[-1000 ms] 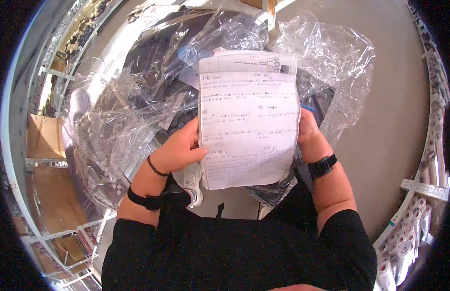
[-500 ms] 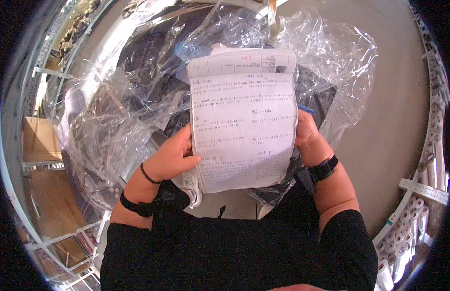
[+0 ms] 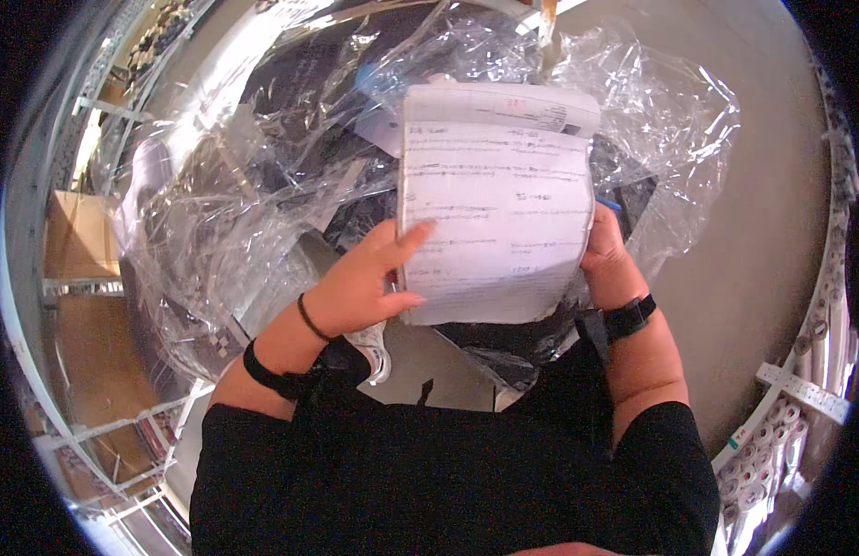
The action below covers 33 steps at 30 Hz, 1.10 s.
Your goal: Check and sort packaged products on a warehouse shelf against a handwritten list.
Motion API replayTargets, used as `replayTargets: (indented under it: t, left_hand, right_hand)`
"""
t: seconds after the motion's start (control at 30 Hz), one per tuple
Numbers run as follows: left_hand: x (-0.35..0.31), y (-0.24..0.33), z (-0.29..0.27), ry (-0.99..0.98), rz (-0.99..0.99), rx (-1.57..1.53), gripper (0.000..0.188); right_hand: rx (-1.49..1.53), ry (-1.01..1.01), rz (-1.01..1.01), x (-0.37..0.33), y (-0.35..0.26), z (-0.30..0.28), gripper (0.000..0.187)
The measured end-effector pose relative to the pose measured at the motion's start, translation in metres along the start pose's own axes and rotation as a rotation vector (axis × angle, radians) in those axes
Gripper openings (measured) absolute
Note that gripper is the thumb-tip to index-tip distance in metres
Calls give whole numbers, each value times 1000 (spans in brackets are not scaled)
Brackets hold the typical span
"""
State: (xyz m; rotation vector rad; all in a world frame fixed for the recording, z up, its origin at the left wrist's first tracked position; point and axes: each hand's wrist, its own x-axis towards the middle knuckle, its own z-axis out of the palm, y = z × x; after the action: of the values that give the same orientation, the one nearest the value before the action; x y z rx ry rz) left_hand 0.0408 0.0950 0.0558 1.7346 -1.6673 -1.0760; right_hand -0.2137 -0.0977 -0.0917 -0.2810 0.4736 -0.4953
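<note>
A stack of white sheets, covered in handwriting and with the top sheet's upper end curled over, is held up in front of me. My right hand grips the stack's right edge, its fingers partly hidden behind the paper. A blue pen sticks out by that hand. At the left edge is my left hand, with forefinger and thumb spread apart. The forefinger lies over the page, and the thumb is by the lower left corner. Whether other fingers support the sheets from behind is hidden.
Crumpled clear plastic film spreads around and beyond the papers, over dark items. Shelving with cardboard boxes stands on the left. White rolls are stacked on a rack at the right, beside the grey floor.
The papers have moved right and slightly up in view, tilting so they look shorter. My left hand has loosened from the edge, and its forefinger now reaches over the page.
</note>
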Motion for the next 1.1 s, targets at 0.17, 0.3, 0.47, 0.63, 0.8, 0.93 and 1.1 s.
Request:
replayTargets:
  t: [0.17,0.3,0.47,0.63,0.8,0.93,1.1]
  left_hand:
    - [2,-15,8,31,170,254,56]
    - [0,-15,9,40,149,262,54]
    - [-1,-24,5,60,154,266,55]
    - [2,-23,2,-56,-113,-530,71]
    - [0,-23,0,-176,-66,-695,80]
    - [-4,-14,1,-230,-88,-696,85]
    - [-6,-12,6,-227,-72,-703,85]
  right_hand:
    - [-20,-80,-37,-2,1,-2,41]
    - [-21,-61,-28,0,4,-3,41]
    - [89,-171,-16,-2,0,0,40]
    - [84,-113,40,8,-4,1,40]
    - [82,-73,63,3,-1,0,40]
    - [77,-42,42,-3,-4,-4,41]
    - [90,-106,39,-6,-7,-8,41]
